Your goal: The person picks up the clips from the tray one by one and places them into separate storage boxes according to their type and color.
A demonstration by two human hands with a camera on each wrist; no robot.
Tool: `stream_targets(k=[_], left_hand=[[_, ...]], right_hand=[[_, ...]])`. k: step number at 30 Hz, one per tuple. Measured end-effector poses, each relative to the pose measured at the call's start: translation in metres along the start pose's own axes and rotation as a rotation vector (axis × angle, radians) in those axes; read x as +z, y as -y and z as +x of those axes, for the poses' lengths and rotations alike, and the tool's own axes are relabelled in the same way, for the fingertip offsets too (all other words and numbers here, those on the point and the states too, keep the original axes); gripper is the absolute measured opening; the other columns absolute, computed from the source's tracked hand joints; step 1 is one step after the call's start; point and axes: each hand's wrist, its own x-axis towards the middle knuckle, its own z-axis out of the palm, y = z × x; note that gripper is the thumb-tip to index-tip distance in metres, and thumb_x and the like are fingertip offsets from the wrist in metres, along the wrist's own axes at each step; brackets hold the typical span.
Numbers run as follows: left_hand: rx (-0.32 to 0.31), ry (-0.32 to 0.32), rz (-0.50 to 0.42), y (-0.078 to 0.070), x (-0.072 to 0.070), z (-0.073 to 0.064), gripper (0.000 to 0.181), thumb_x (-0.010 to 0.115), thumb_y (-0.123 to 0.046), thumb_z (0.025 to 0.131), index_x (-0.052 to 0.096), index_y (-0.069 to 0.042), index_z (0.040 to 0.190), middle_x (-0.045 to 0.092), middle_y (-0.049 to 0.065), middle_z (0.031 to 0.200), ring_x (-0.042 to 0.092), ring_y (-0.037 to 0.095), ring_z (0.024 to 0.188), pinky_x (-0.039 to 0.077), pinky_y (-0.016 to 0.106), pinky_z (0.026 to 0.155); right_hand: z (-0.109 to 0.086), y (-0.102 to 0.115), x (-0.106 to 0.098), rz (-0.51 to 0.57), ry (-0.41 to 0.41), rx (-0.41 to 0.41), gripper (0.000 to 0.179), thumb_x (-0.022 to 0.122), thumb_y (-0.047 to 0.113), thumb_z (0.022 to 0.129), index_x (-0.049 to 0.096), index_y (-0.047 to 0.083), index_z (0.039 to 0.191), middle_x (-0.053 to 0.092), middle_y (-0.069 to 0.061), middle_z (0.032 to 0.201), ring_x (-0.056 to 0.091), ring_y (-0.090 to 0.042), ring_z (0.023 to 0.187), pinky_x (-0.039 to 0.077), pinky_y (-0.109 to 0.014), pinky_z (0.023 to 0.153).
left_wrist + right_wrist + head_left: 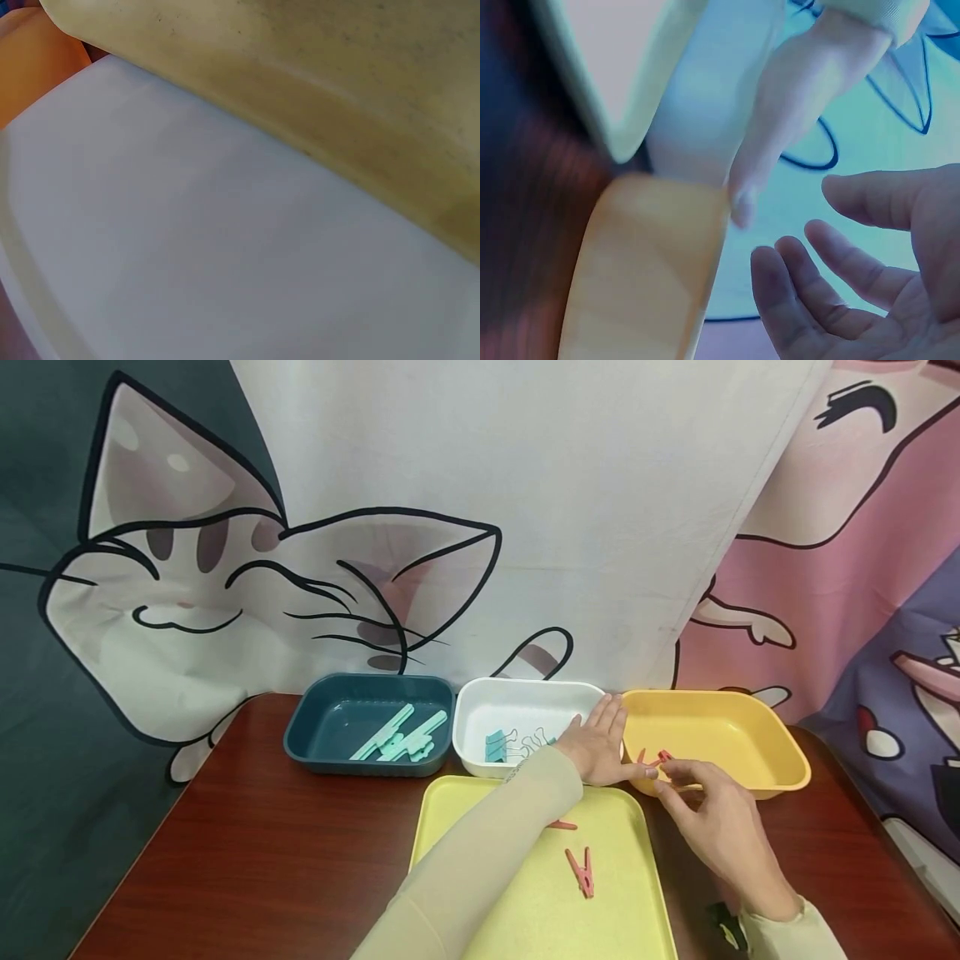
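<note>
My left hand (596, 750) stretches over the adjoining rims of the white bin (517, 689) and the yellow bin (712, 700), fingers straight. Its thumb points right along the yellow bin's near left corner. Just in front of that bin is my right hand (723, 831); in the right wrist view its fingers and thumb stand apart with nothing between them. Red clothespins (663, 757) lie in the yellow bin. On the yellow tray (607, 935) lies a red clothespin (583, 875), and another clothespin (564, 825) is partly hidden by my left forearm.
At the left, a dark teal bin (322, 758) holds several mint-green clips (408, 739). Blue binder clips (497, 746) lie in the white bin. The bins stand behind the tray on a brown table (247, 843), against a printed curtain (585, 485).
</note>
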Motion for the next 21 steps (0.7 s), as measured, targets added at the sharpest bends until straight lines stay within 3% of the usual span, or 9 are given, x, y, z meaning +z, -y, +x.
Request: stream_targets(k=[8, 13, 21], left_hand=[[-0.005, 0.014, 0.041, -0.001, 0.001, 0.001, 0.1, 0.03, -0.079, 0.094, 0.002, -0.013, 0.163, -0.011, 0.001, 0.169, -0.011, 0.015, 0.153, 0.02, 0.039, 0.121], [-0.005, 0.002, 0.026, -0.002, 0.001, 0.001, 0.104, 0.028, -0.083, 0.091, 0.003, -0.013, 0.163, -0.009, 0.001, 0.169, -0.01, 0.015, 0.154, 0.02, 0.04, 0.121], [-0.005, -0.005, -0.011, -0.002, 0.0, 0.0, 0.107, 0.03, -0.085, 0.089, 0.003, -0.013, 0.163, -0.008, 0.002, 0.169, -0.009, 0.015, 0.154, 0.019, 0.04, 0.121]], right_hand=[[-0.012, 0.014, 0.012, -0.016, 0.004, -0.085, 0.028, 0.085, 0.007, 0.078, 0.075, 0.007, 0.103, 0.072, -0.002, 0.093, 0.066, -0.018, 0.08, 0.049, -0.025, 0.068], [-0.018, 0.019, 0.019, -0.038, 0.009, -0.125, 0.025, 0.086, 0.009, 0.077, 0.074, 0.009, 0.098, 0.07, -0.001, 0.089, 0.064, -0.016, 0.077, 0.05, -0.036, 0.067], [-0.028, 0.027, 0.03, -0.018, 0.076, -0.121, 0.032, 0.09, 0.018, 0.074, 0.072, 0.01, 0.099, 0.067, 0.001, 0.085, 0.059, -0.011, 0.07, 0.051, -0.03, 0.061]])
